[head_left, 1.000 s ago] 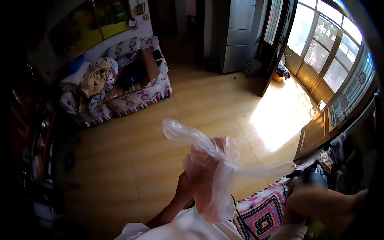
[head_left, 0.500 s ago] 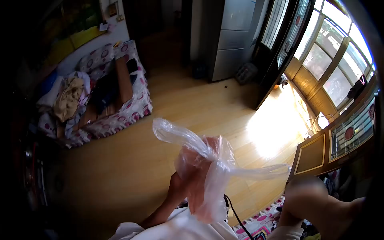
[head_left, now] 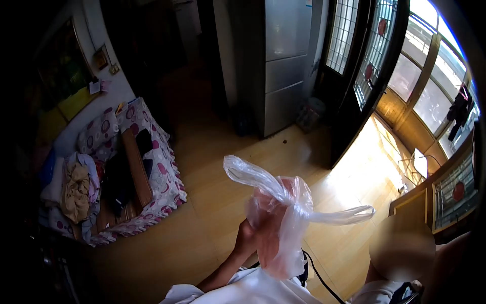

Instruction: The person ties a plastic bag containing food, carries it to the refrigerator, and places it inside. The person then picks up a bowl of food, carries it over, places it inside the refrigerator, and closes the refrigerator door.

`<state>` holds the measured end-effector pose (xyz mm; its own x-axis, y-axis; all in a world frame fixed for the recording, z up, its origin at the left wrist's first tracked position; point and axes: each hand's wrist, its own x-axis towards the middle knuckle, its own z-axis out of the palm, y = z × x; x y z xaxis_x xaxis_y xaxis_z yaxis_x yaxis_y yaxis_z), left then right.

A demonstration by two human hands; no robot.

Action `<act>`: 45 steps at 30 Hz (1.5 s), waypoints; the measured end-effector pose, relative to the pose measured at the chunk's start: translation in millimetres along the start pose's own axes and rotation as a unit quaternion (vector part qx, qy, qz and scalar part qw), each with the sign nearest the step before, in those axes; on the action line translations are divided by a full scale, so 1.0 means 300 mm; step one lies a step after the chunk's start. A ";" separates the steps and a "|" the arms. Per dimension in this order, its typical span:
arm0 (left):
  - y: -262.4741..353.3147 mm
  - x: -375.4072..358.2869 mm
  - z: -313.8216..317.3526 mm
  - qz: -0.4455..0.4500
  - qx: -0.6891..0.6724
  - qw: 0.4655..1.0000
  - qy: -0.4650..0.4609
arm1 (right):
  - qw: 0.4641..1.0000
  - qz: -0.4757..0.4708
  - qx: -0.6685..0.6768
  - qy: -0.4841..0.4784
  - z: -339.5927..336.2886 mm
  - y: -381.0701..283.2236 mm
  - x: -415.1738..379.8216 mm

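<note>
A knotted, see-through plastic bag (head_left: 291,218) hangs in front of me, its two tied ends sticking out to the upper left and to the right. My left hand (head_left: 246,237) is closed on its left side, with the fingers partly hidden behind the plastic. Something pinkish-brown shows through the bag, but I cannot make out what it is. Below the bag is white cloth (head_left: 248,289). I do not see my right hand.
A sofa (head_left: 164,177) with a patterned cover and heaped clothes (head_left: 76,192) stands at the left. A grey fridge (head_left: 286,66) is at the back, beside open doors (head_left: 372,66). Another person (head_left: 402,248), partly blurred, is at the lower right, near a dark cable (head_left: 324,281).
The bag and my left hand have shifted right in the view. The camera has turned, so the sofa sits lower and further left. The other person appears slightly lower.
</note>
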<state>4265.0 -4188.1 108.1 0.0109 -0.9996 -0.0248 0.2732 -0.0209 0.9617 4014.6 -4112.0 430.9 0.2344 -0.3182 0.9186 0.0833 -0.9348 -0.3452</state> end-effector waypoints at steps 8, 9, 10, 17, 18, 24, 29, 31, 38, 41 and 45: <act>-0.069 0.842 0.050 -0.042 -0.029 0.992 0.117 | 0.997 -0.004 -0.002 -0.078 -0.498 0.924 0.266; -0.063 0.943 0.055 -0.016 0.013 0.993 0.113 | 0.997 -0.008 0.004 -0.081 -0.532 1.046 0.284; -0.059 1.035 0.065 -0.015 0.013 0.992 0.122 | 0.992 0.006 0.065 0.107 -0.501 1.200 0.320; -0.095 1.591 0.057 -0.033 -0.007 0.987 0.157 | 0.995 0.057 -0.044 0.069 -0.478 2.096 0.439; -0.103 1.659 0.074 -0.048 -0.021 0.985 0.165 | 0.991 0.087 -0.066 0.081 -0.491 2.194 0.417; -0.230 2.310 0.000 -0.065 -0.011 0.986 0.152 | 0.945 0.272 -0.176 0.047 -0.454 2.885 0.494; -0.139 2.800 0.011 -0.087 -0.053 0.982 0.160 | 0.893 0.293 -0.341 0.018 -0.342 3.581 0.574; -0.142 2.937 -0.009 -0.086 -0.032 0.984 0.152 | 0.860 0.332 -0.388 0.004 -0.278 3.792 0.570; -0.080 3.195 -0.014 0.008 -0.005 0.988 0.154 | 0.849 0.278 -0.429 0.130 -0.068 4.261 0.643; -0.050 3.265 -0.013 0.039 -0.014 0.986 0.162 | 0.853 0.252 -0.431 0.151 -0.032 4.312 0.635; -0.047 3.293 -0.018 0.046 0.029 0.982 0.182 | 0.850 0.261 -0.420 0.180 -0.010 4.341 0.627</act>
<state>4277.1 -5175.2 68.6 0.3780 -0.9255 -0.0231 0.1991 0.0569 0.9783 4164.3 -5389.7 154.6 -0.2976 -0.6111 0.7335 -0.6971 -0.3858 -0.6043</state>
